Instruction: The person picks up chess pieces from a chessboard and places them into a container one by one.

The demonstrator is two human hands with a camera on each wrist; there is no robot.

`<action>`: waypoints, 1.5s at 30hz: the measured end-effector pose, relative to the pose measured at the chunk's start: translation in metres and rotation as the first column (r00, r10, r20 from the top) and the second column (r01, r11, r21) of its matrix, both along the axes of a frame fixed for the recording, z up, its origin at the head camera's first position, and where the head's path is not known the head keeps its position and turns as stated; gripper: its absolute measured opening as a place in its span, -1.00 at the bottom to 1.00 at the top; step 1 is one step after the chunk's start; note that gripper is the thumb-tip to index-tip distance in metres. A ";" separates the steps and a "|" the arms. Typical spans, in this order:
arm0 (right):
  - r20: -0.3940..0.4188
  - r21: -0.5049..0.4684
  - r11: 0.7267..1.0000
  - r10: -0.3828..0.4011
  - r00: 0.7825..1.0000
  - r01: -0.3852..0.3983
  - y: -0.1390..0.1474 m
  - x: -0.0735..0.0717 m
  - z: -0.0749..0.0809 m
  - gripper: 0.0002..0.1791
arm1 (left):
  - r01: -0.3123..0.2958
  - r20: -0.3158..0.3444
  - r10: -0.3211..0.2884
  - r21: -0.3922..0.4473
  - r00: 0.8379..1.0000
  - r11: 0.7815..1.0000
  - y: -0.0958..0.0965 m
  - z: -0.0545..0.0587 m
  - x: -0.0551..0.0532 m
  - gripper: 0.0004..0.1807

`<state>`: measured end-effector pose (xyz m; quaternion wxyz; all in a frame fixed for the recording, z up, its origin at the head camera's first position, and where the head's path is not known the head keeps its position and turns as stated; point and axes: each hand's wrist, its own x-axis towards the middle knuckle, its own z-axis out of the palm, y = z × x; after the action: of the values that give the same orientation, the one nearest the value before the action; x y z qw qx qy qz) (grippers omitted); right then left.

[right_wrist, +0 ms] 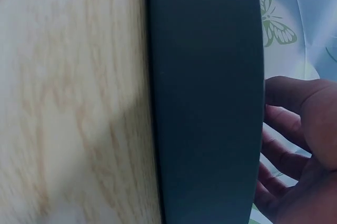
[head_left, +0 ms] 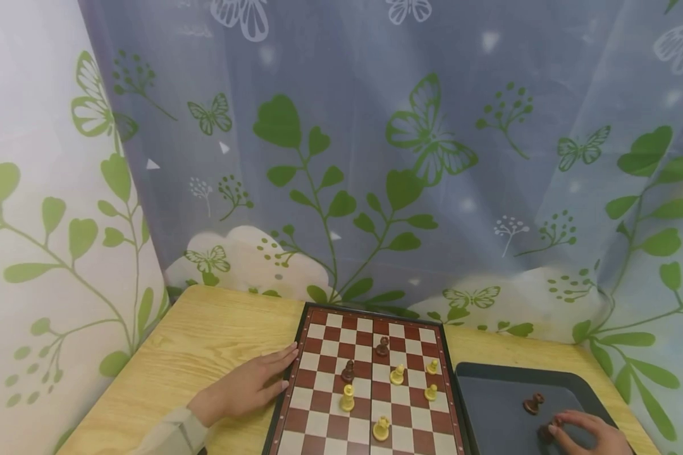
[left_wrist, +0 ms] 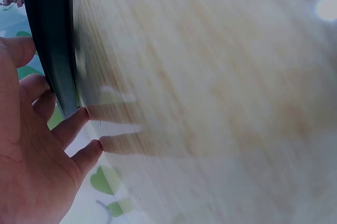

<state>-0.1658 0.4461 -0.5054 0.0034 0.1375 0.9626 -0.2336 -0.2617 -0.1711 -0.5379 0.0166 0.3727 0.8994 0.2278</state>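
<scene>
My left hand [head_left: 247, 388] lies by the left edge of the chessboard [head_left: 281, 420], fingers extended and fingertips at its dark rim. In the left wrist view the fingers [left_wrist: 73, 128] reach along that rim, holding nothing. Over the dark tray [head_left: 484, 392], thumb and fingers of my right hand [head_left: 594, 436] pinch a dark brown chess piece [head_left: 544, 433], partly hidden by the fingertips. Just behind it in the tray is another dark brown chess piece [head_left: 533, 403]. In the right wrist view the tray wall [right_wrist: 208, 103] hides the fingertips and the piece.
Two dark brown pieces, one [head_left: 382, 346] farther back, one [head_left: 348, 371] nearer, and several yellow pieces, including one [head_left: 381, 428] near the front, stand on the board. Board and tray sit side by side on a wooden table [head_left: 227, 322]. A patterned curtain [head_left: 341, 158] hangs behind.
</scene>
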 end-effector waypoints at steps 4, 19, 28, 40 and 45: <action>-0.021 -0.001 1.000 -0.007 1.000 0.007 0.001 0.000 -0.004 -0.31 | 0.002 -0.009 -0.002 0.001 1.000 1.000 0.000 0.001 0.001 -0.35; -0.308 0.017 0.998 -0.050 0.950 0.059 -0.005 0.007 -0.015 -0.55 | -0.006 0.010 0.006 -0.009 1.000 1.000 -0.003 0.003 0.003 -0.34; -0.443 0.089 0.993 0.115 0.889 -0.084 -0.026 0.004 0.001 -0.76 | -0.018 -0.002 0.018 -0.008 1.000 1.000 -0.003 0.001 -0.001 -0.33; -0.360 -0.025 0.955 0.268 0.894 -0.297 -0.106 -0.010 0.024 -0.81 | -0.010 -0.013 0.010 -0.003 1.000 1.000 -0.001 0.001 -0.002 -0.34; -0.302 -0.092 0.932 0.311 0.901 -0.352 -0.131 -0.015 0.023 -0.80 | 0.010 -0.054 -0.009 0.007 0.999 1.000 -0.001 -0.002 -0.001 -0.35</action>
<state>-0.1809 0.3152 -0.4823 -0.0840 -0.0637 0.9430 -0.3157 -0.2626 -0.1717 -0.5397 -0.0078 0.3831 0.8968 0.2211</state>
